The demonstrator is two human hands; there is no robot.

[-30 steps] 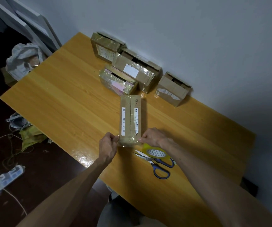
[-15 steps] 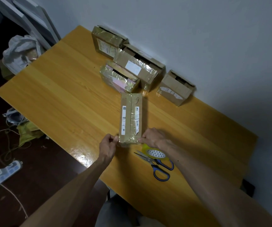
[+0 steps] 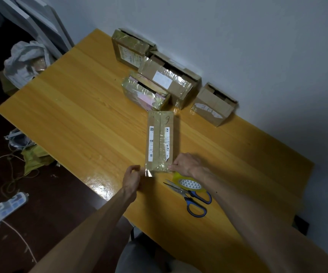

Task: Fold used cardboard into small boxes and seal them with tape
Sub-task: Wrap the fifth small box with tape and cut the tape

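Observation:
A long narrow cardboard box [image 3: 160,138] with white labels and a taped seam lies on the wooden table [image 3: 84,123], its near end toward me. A strip of clear tape [image 3: 149,172] runs across that near end and sticks out past the left corner. My left hand [image 3: 132,177] pinches the free tape end just left of the box. My right hand [image 3: 185,163] holds the box's near right corner, fingers curled on the tape there. A tape roll [image 3: 188,183] and blue-handled scissors [image 3: 190,198] lie just behind my right wrist.
Several taped cardboard boxes [image 3: 167,79] stand along the wall at the back of the table, one smaller box [image 3: 214,104] to the right. On the dark floor to the left lie a power strip [image 3: 9,206], cables and crumpled wrapping [image 3: 24,64].
My left hand has drawn slightly away from the box corner, and the loose tape end now shows between the hand and the box. The right hand stays at the corner.

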